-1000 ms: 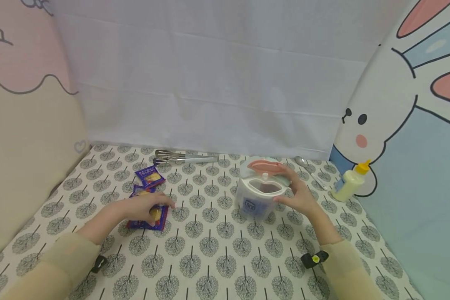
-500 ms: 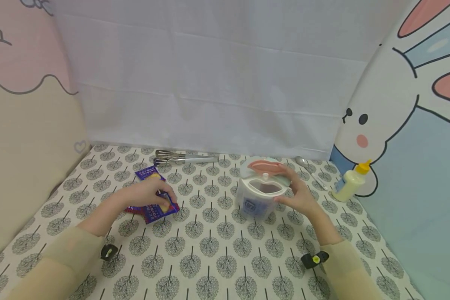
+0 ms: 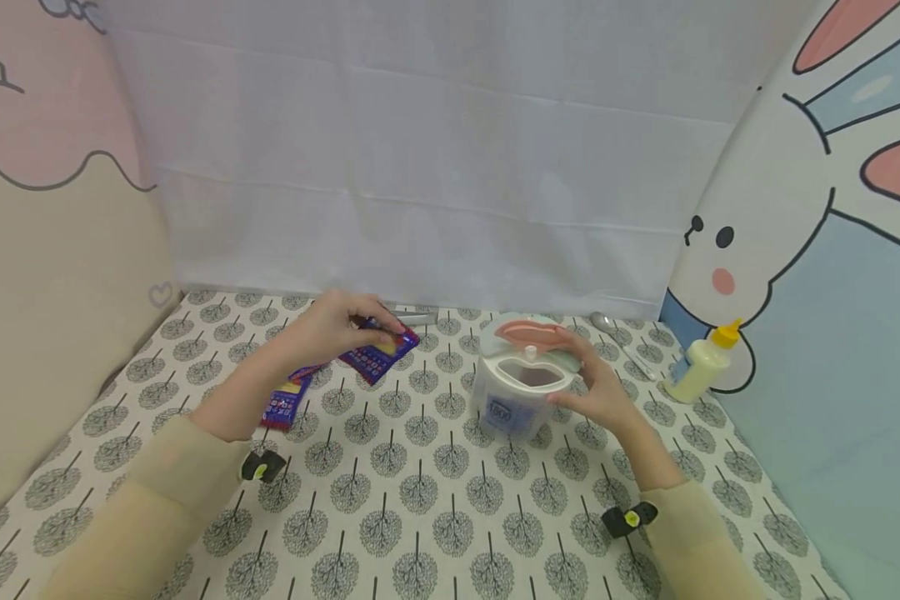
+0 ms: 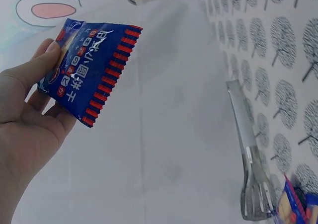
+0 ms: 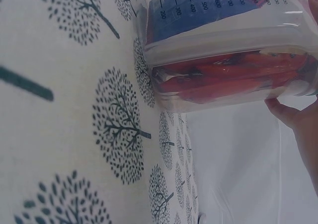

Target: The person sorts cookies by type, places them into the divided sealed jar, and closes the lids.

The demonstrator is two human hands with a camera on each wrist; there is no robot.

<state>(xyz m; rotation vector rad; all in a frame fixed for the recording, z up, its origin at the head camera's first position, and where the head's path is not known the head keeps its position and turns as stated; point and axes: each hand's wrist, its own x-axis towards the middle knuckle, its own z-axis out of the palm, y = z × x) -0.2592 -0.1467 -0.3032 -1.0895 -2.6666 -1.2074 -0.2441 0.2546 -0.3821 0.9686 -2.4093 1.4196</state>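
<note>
Above table (image 3: pixel 450 492), toward back edge, left hand (image 3: pixel 336 325) pinches biscuit packet (image 4: pixel 92 67); right hand (image 3: pixel 600 396) grips open-lidded container (image 3: pixel 504 410). Advisable: light pinch, container braced.

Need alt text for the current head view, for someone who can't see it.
A person's left hand pinches a blue packet above a tree-patterned tablecloth, and their right hand holds an open translucent container. Other blue packets lie on the cloth; farther right are a spoon and a yellow-capped bottle.
</note>
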